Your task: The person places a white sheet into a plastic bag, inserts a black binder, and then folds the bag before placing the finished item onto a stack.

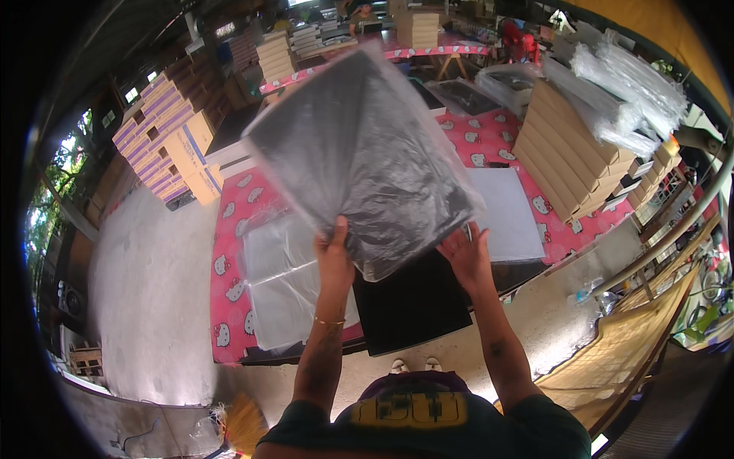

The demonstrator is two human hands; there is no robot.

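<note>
A large flat black panel in a clear plastic sleeve (359,161) is held up, tilted, above the table. My left hand (334,249) grips its lower left edge, thumb on top and the other fingers hidden beneath. At its lower right corner is my right hand (466,256), palm turned up and fingers spread; whether it touches the plastic I cannot tell. Below the sleeved panel, a bare black panel (413,310) lies at the table's near edge. To its left rests a stack of clear plastic sleeves (287,287), and to its right a white sheet (506,214).
The table has a pink patterned cover (229,306). Brown cartons (566,153) stand at the right, topped by plastic-wrapped bundles (623,84). Stacked boxes (172,141) stand at the left. Further back are another pink-covered table and a person (365,17). A broom (241,424) is at lower left.
</note>
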